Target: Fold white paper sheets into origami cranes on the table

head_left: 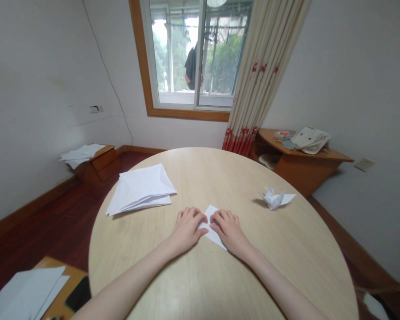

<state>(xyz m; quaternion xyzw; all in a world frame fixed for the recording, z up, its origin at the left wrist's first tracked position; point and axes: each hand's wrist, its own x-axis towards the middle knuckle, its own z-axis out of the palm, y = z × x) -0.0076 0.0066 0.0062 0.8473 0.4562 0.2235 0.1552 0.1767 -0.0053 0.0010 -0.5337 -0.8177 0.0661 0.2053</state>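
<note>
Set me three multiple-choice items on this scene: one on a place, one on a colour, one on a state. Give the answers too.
1. Where does the origami bird lie relative to the left hand and right hand?
A. Right of both
B. Left of both
C. Under the left hand

2. What colour is the folded sheet under the hands?
A. Red
B. White
C. Black

3. How does the curtain hang at the window?
A. Closed across it
B. Drawn to its left side
C. Drawn to its right side

Answers:
1. A: it lies right of both hands.
2. B: white paper shows between the hands.
3. C: the curtain gathers at the window's right, leaving the glass in view.
</note>
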